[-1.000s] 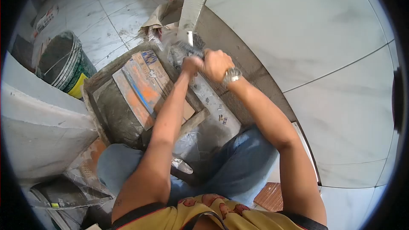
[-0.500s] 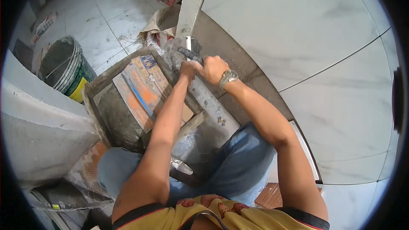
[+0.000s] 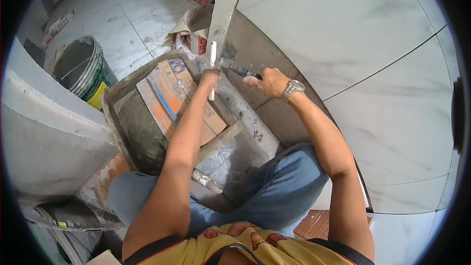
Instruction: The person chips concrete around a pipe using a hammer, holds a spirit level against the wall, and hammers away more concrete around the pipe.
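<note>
Nearest are the bent legs [image 3: 289, 172], in blue jeans. Beyond the knees, the left hand [image 3: 211, 77] is closed around a slim white strip [image 3: 213, 55]. This strip has its long axis pointing away from the body, and both its ends come out past the fist. The right hand [image 3: 270, 82] is closed on the dark handle [image 3: 245, 72] of a tool; the handle slants to the left and away, so that its far part comes near the strip. What is at the tool's end, I cannot tell, because it is blurred. The left hand is the nearer one to the strip.

To the left of the hands lies a shallow box [image 3: 232, 130] with cardboard [image 3: 213, 123] and a grey mass [image 3: 142, 127]. To the right there are large pale tiles [image 3: 343, 34]. Farther are a bucket [image 3: 78, 64], a torn bag [image 3: 189, 23] and the tiled floor [image 3: 105, 10].
</note>
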Demonstrator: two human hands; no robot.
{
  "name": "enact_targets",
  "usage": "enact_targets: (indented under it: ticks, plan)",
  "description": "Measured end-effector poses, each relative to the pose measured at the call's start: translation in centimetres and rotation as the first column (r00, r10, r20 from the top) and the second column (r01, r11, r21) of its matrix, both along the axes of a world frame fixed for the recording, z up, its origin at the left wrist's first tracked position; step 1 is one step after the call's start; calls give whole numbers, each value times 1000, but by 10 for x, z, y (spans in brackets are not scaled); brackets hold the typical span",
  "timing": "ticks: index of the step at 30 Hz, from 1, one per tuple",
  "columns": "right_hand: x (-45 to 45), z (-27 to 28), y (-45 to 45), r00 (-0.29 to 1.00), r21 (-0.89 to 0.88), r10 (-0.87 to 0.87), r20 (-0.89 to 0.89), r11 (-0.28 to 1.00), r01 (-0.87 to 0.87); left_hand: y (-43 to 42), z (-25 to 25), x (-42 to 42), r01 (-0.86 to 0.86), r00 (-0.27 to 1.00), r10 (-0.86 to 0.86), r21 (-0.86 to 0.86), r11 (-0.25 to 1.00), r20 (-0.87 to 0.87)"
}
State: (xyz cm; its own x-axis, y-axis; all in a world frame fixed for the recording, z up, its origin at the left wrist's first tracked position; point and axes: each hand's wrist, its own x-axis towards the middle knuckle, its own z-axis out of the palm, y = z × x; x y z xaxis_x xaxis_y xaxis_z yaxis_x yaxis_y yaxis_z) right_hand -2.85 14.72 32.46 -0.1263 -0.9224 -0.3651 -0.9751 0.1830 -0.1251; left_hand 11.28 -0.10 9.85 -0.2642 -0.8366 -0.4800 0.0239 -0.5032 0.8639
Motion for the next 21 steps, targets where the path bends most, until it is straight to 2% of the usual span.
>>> enact_targets:
  ticks: [3,4,7,11,12,15,17,18,20,21]
  plan:
    - [9,17,14,999,-67,-44,24,997,45,-2,1,-7,-3,997,-3,-86,996,-73]
    - [9,17,15,998,-98,-43,47,994,48,-7,7,-17,-1,999,4,-104,995,33]
    - [20,10,23,997,-218,-9,73,976,25,-7,10,-32,-20,998,16,-57,998,-64]
    - [33,9,25,999,-199,43,27,979,-36,-5,-32,-41,11,923,-140,-338,941,-359]
    - [38,19,26,998,-172,38,49,985,-29,-6,-39,-48,-72,918,-95,-395,916,-386]
    - [37,6,14,997,-232,46,62,972,-30,-8,-48,-56,-88,958,19,-229,969,-285]
    - [38,-3,7,993,-370,99,64,927,-69,-7,-54,-57,-68,987,17,-312,948,-161]
    - [41,-5,4,990,-434,128,62,896,-88,-14,-54,-65,-145,977,133,-59,988,-168]
    - [52,5,2,985,-397,139,99,913,-89,-25,-63,-73,-220,965,225,50,974,-134]
    - [58,8,0,983,-377,142,121,922,-87,-30,-82,-77,-213,973,202,-96,972,-115]
